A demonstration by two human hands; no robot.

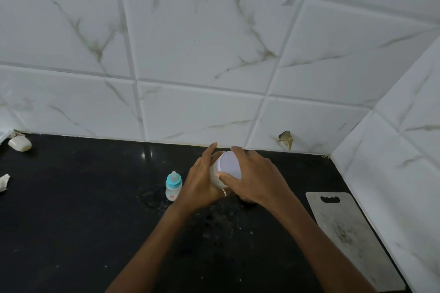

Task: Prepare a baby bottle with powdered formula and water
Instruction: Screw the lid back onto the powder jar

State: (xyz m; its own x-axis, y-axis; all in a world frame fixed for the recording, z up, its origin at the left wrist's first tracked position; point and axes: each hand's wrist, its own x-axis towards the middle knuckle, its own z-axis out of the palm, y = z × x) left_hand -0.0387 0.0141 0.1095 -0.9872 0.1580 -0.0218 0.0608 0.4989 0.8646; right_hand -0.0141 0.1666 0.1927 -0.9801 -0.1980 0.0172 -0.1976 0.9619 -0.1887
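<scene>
At the centre of the frame, above a black counter (71,221), the left hand (202,183) wraps a white tub (228,165), probably the formula, and the right hand (257,178) grips its top. The baby bottle (173,185) stands just left, teat on. This looks like an early stage, with scooping and water still to come.

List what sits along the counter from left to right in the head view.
white scrap → soap bar → baby bottle → left hand → white tub → right hand → grey cutting board

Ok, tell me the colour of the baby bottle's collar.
Turquoise collar, best seen in the head view.
</scene>
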